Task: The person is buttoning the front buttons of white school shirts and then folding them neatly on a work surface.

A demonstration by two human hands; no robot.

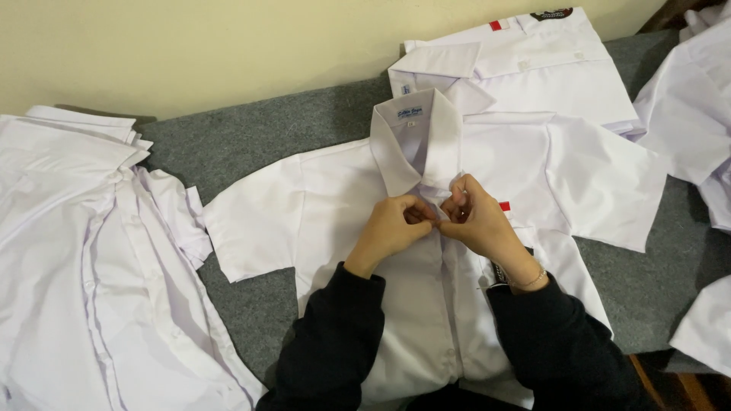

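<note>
A white short-sleeved shirt [327, 198] lies face up on the grey felt surface [259, 129], collar pointing away from me. My left hand [390, 227] and my right hand [481, 221] meet just below the collar. Both pinch the shirt's front placket at the top button, fingertips touching each other. Dark sleeves cover both my forearms, and a thin bracelet sits on my right wrist. The button itself is hidden under my fingers.
A pile of white shirts [68, 251] lies at the left. Another folded white shirt [533, 68] with a dark badge rests behind the collar. More white shirts [697, 106] lie at the right edge. A pale wall [190, 46] runs behind.
</note>
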